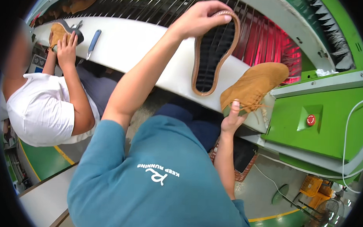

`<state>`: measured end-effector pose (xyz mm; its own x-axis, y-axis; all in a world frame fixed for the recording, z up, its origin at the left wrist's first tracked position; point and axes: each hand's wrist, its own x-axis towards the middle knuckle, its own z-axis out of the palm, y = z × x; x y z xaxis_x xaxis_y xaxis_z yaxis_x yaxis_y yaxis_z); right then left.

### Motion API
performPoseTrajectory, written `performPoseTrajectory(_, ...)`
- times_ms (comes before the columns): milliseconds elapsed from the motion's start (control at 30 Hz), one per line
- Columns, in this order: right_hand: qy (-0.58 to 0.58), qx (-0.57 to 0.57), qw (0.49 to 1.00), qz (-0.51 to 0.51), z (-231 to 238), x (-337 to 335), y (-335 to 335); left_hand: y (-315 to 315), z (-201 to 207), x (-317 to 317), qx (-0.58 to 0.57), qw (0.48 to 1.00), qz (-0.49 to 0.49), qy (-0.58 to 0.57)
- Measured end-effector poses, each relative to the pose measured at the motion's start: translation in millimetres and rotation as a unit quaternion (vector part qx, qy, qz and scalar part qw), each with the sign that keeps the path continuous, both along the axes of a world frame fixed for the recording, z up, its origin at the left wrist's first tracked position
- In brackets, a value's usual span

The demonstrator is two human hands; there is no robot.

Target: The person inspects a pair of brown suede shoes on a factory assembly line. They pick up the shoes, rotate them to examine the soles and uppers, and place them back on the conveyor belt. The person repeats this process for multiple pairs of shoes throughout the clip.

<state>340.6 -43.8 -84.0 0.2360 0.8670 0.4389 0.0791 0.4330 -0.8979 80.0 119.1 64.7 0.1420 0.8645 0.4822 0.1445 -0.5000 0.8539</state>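
Note:
My left hand point(202, 20) grips the upper end of a shoe sole point(204, 80), thumb and fingers closed on its rim. The sole is black inside, with a tan edge and pale stitching along the top. It is held upright over the white ledge. To its right, my right hand point(232, 118) holds a tan suede shoe upper point(256, 82) by its heel opening, thumb on the near side. The shoe's toe points up and right, and its laces hang loose. The fingers behind the shoe are partly hidden. Sole and shoe are apart.
A white ledge point(130, 43) runs before a conveyor of metal rods point(153, 8) with a red glow. On it lies a blue-handled knife point(94, 42). At left a co-worker point(50, 105) handles another tan shoe point(58, 32). A red emergency button point(311, 120) sits on the green machine point(337, 131).

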Motion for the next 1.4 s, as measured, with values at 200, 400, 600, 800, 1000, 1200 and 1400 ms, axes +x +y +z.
performPoseTrajectory(200,0.008,-0.044,0.998,0.038,5,5,-7,-41,18,5,0.009,1.000,0.012,-0.009)
performPoseTrajectory(400,0.096,-0.045,0.992,0.070,8,-4,-4,-49,20,4,-0.026,0.996,-0.048,-0.068)
performPoseTrajectory(600,0.121,-0.089,0.987,0.058,9,-20,-27,-58,21,-4,-0.053,0.996,-0.046,-0.057)
performPoseTrajectory(800,0.111,-0.067,0.986,0.103,10,-29,-38,-59,26,-1,-0.057,0.992,-0.068,-0.092)
performPoseTrajectory(1000,0.176,-0.048,0.968,0.173,44,-44,-40,-53,38,-2,-0.050,0.994,-0.075,-0.059)
performPoseTrajectory(1200,0.188,-0.086,0.956,0.209,43,-53,-51,-68,35,-1,-0.045,0.993,-0.075,-0.080)
performPoseTrajectory(1400,0.125,-0.130,0.958,0.222,61,-57,-53,-80,29,-3,-0.051,0.981,-0.105,-0.156)
